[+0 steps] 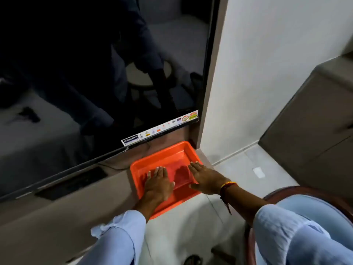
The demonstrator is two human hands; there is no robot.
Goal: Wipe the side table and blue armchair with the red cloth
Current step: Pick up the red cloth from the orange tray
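Note:
A red cloth [181,175] lies spread flat inside an orange tray [172,150] on the ledge under a television. My left hand [157,183] rests palm down on the cloth's left part, fingers straight. My right hand [205,177] lies flat over the cloth's right edge, fingers straight, with a thread band on its wrist. Neither hand grips the cloth. A round side table with a dark wooden rim [284,190] shows at the lower right, partly behind my right sleeve. No blue armchair is in view.
A large black television screen [95,73] stands right behind the tray, with a black box [72,181] and a cable under it. A white wall corner [248,92] and a grey cabinet [315,121] stand to the right. Pale floor tiles [248,169] lie below.

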